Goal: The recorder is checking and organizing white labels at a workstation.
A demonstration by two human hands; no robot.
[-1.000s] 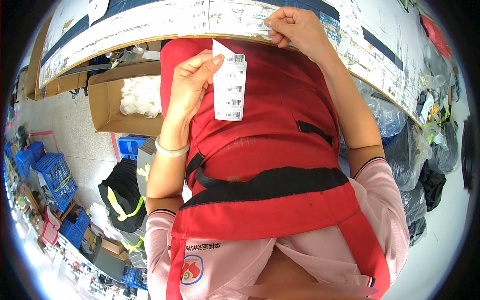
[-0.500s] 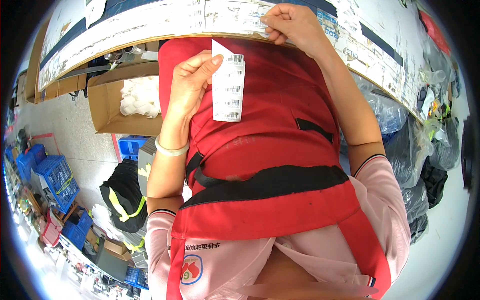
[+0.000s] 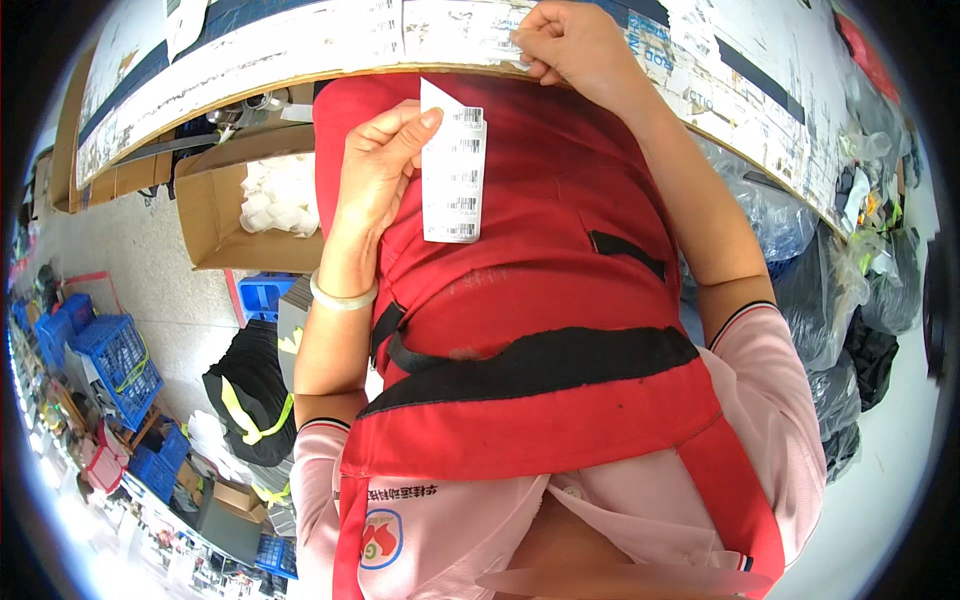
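Over my red apron, my left hand pinches a strip of white barcode labels between thumb and fingers. The strip hangs down, several labels in one column, its upper end folded to a slanted point. My right hand is at the near edge of the white worktable, with thumb and fingers pressed together. A pale printed patch lies on the tabletop beside those fingertips. Whatever the fingertips pinch, if anything, is too small to tell.
An open cardboard box with white pieces stands below the table on the left. Farther left are blue crates and a black bundle tied with yellow-green strips. Clear plastic bags crowd the right side.
My right hand has shifted slightly left and up along the table edge. My left hand keeps its grip on the label strip, nearly still.
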